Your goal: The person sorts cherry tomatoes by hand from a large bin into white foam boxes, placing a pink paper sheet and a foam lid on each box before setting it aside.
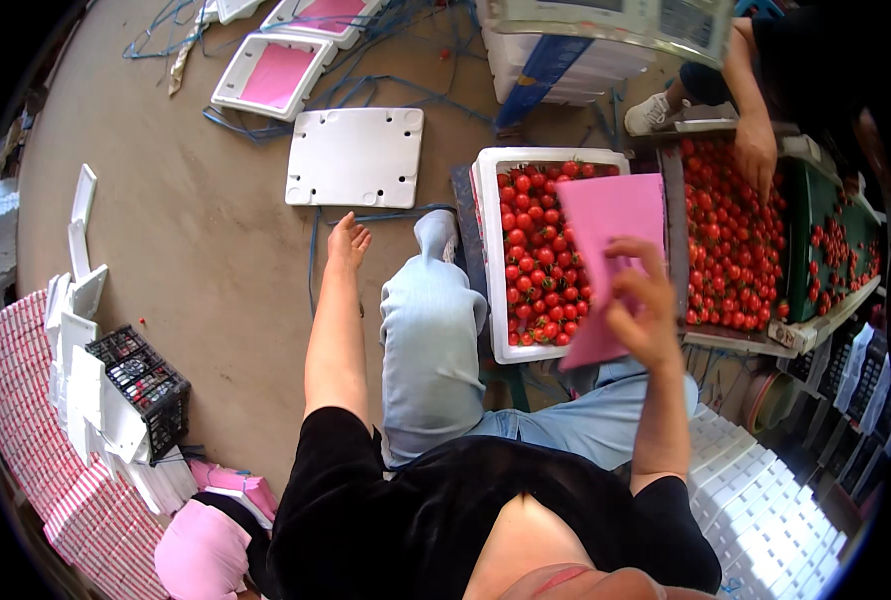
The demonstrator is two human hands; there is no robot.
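A white foam box [498, 345] full of red cherry tomatoes [535, 255] stands in front of me, right of my knee. My right hand [640, 305] is closed on a pink sheet of paper [615, 210], held over the right part of the box and hiding the tomatoes beneath. My left hand [347, 243] is stretched out over the floor, fingers apart, holding nothing. Just beyond its fingertips lies a white foam lid [355, 157], flat on the floor and apart from the hand.
Right of the box, a tray of loose cherry tomatoes [720, 255] adjoins a green sorting belt [825, 235]; a co-worker's hand [755, 150] reaches in. A scale [615, 25] stands ahead. Blue straps [365, 90] tangle near foam trays [273, 78]. A black crate [140, 385] stands left.
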